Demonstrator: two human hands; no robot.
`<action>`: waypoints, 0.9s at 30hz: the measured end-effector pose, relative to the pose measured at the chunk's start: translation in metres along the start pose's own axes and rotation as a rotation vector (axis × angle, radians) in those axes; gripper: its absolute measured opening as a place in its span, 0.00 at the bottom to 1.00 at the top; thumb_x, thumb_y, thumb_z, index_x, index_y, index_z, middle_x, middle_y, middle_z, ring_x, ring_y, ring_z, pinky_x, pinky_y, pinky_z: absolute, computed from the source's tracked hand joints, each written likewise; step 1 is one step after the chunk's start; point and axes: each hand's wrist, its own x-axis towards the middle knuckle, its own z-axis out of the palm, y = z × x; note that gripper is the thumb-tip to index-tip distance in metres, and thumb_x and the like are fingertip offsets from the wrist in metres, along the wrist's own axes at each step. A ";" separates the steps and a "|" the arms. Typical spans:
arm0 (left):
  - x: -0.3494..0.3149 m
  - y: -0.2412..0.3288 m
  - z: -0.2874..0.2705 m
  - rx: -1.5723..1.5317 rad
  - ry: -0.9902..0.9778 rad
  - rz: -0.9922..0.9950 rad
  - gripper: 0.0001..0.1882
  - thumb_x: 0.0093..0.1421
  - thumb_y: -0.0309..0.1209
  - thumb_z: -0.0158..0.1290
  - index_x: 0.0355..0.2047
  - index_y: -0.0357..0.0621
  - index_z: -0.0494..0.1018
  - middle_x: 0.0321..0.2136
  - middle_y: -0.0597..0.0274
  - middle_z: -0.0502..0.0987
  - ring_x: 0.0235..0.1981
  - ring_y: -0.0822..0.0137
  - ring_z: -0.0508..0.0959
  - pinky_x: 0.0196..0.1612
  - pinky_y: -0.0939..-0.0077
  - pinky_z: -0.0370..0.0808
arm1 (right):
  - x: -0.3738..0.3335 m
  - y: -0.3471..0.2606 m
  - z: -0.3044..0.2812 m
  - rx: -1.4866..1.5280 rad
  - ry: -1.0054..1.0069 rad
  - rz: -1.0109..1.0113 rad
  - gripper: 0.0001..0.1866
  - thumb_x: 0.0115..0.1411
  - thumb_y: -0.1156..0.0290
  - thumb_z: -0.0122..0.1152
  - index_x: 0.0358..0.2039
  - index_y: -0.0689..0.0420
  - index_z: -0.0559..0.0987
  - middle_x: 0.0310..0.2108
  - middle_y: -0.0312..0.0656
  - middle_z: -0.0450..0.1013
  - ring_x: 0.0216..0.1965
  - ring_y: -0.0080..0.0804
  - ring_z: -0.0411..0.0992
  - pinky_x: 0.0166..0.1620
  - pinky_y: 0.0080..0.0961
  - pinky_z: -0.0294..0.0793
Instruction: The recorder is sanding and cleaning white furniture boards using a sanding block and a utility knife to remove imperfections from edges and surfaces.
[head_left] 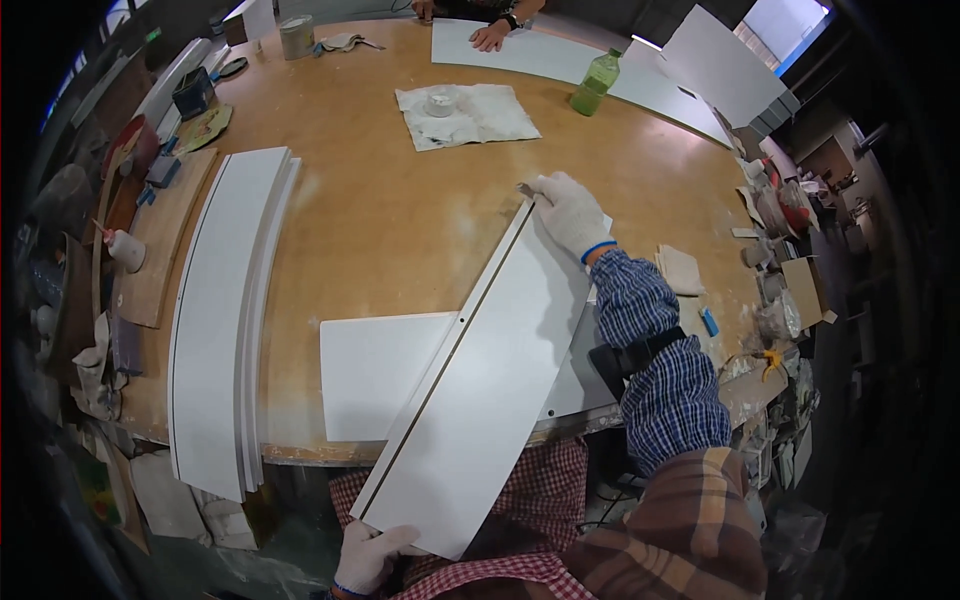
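I hold a long white laminated board with a dark groove along one edge (480, 380), tilted so it runs from six o'clock near my lap up toward one o'clock across the round wooden bench (380, 200). My left hand (372, 555), in a white knitted glove, is clenched on the board's near corner at six o'clock, below the bench edge. My right hand (570, 212), gloved the same way with a blue cuff, rests on the far end of the board at one o'clock; its grip is closed around a small dark-tipped tool (527, 190) touching the grooved edge, though I cannot tell what kind of tool it is.

The board lies over a flat white rectangular panel (375, 375) at the centre of the bench. At nine o'clock lies a stack of long curved white panels (225, 310), overhanging the bench edge. At twelve o'clock sits a crumpled white cloth (470, 115) with a small round white tub (440, 103) on it, and just to its right a green plastic bottle (596, 83). Beyond that, another person's hand (490, 36) rests on a large white sheet (560, 55) at the far rim. A pale sanding block (682, 270) lies at three o'clock near my sleeve.
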 end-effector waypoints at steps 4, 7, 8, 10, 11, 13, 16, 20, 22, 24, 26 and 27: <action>-0.003 0.003 0.001 0.050 -0.030 -0.034 0.34 0.65 0.26 0.62 0.70 0.30 0.68 0.57 0.46 0.83 0.50 0.57 0.88 0.50 0.64 0.88 | 0.054 0.045 -0.002 -0.317 -0.040 0.068 0.12 0.71 0.66 0.60 0.49 0.49 0.88 0.48 0.49 0.80 0.51 0.54 0.79 0.54 0.50 0.79; -0.005 0.005 0.002 0.058 -0.023 -0.028 0.32 0.65 0.23 0.61 0.69 0.29 0.69 0.55 0.47 0.84 0.49 0.58 0.88 0.48 0.65 0.89 | 0.065 0.057 -0.009 -0.332 0.134 0.307 0.12 0.72 0.66 0.59 0.50 0.48 0.87 0.48 0.50 0.79 0.52 0.54 0.79 0.55 0.50 0.79; -0.005 0.005 0.002 0.065 -0.024 -0.028 0.32 0.65 0.23 0.61 0.69 0.29 0.69 0.55 0.47 0.84 0.49 0.57 0.88 0.49 0.65 0.89 | 0.063 0.056 -0.009 -0.281 0.128 0.231 0.12 0.72 0.66 0.58 0.51 0.48 0.87 0.48 0.50 0.79 0.52 0.54 0.79 0.55 0.50 0.79; -0.005 0.005 0.002 0.049 -0.029 -0.014 0.34 0.64 0.22 0.63 0.70 0.30 0.67 0.56 0.47 0.83 0.52 0.55 0.87 0.53 0.62 0.88 | 0.052 0.045 -0.007 -0.197 0.143 0.134 0.13 0.73 0.65 0.57 0.52 0.48 0.86 0.48 0.51 0.79 0.52 0.55 0.79 0.55 0.50 0.79; -0.004 0.005 0.002 0.051 -0.037 -0.044 0.35 0.64 0.22 0.63 0.70 0.30 0.67 0.57 0.47 0.83 0.54 0.55 0.86 0.56 0.60 0.87 | 0.044 0.036 -0.004 -0.213 0.095 0.095 0.14 0.73 0.65 0.56 0.53 0.47 0.85 0.48 0.50 0.79 0.52 0.55 0.79 0.54 0.49 0.79; -0.004 0.005 0.002 0.034 -0.021 -0.042 0.33 0.64 0.22 0.63 0.68 0.28 0.68 0.55 0.46 0.83 0.52 0.54 0.87 0.54 0.59 0.88 | 0.025 0.011 -0.001 -0.187 0.068 0.074 0.14 0.71 0.68 0.58 0.54 0.47 0.85 0.49 0.49 0.79 0.52 0.54 0.79 0.54 0.50 0.79; -0.004 0.004 0.002 -0.015 0.029 -0.003 0.29 0.64 0.21 0.64 0.63 0.24 0.69 0.49 0.44 0.83 0.44 0.53 0.89 0.45 0.59 0.92 | -0.017 -0.042 0.003 -0.111 0.067 -0.099 0.13 0.67 0.71 0.59 0.50 0.50 0.84 0.45 0.47 0.78 0.49 0.54 0.79 0.49 0.50 0.80; -0.001 0.003 0.001 0.045 0.049 -0.048 0.27 0.65 0.21 0.64 0.62 0.24 0.71 0.49 0.45 0.84 0.44 0.53 0.89 0.44 0.58 0.92 | -0.103 -0.131 0.000 0.032 0.045 -0.405 0.07 0.61 0.75 0.60 0.41 0.56 0.78 0.36 0.46 0.74 0.41 0.52 0.77 0.39 0.49 0.79; 0.000 -0.002 0.001 -0.063 -0.056 0.068 0.26 0.65 0.21 0.63 0.62 0.24 0.71 0.49 0.45 0.84 0.44 0.53 0.89 0.44 0.58 0.93 | -0.153 -0.183 -0.001 0.114 -0.023 -0.459 0.08 0.64 0.74 0.59 0.43 0.57 0.79 0.36 0.45 0.75 0.37 0.47 0.78 0.36 0.46 0.79; 0.003 -0.005 -0.004 -0.042 -0.083 0.057 0.25 0.67 0.22 0.63 0.62 0.24 0.72 0.50 0.48 0.84 0.47 0.56 0.88 0.47 0.59 0.91 | -0.197 -0.238 0.001 0.219 -0.014 -0.593 0.11 0.66 0.68 0.59 0.47 0.56 0.81 0.31 0.40 0.75 0.33 0.40 0.80 0.33 0.38 0.80; 0.006 -0.012 -0.008 -0.090 -0.122 0.083 0.24 0.68 0.22 0.63 0.62 0.26 0.73 0.50 0.50 0.85 0.49 0.58 0.87 0.48 0.61 0.91 | -0.239 -0.300 0.004 0.169 -0.441 -0.550 0.09 0.65 0.67 0.60 0.43 0.55 0.80 0.37 0.41 0.77 0.40 0.41 0.80 0.37 0.38 0.82; 0.008 -0.014 -0.012 0.170 0.001 0.046 0.24 0.68 0.23 0.63 0.62 0.27 0.73 0.50 0.51 0.85 0.49 0.58 0.87 0.48 0.62 0.91 | -0.254 -0.321 0.002 0.195 -0.605 -0.575 0.07 0.64 0.68 0.60 0.40 0.55 0.79 0.42 0.42 0.79 0.44 0.44 0.81 0.41 0.40 0.84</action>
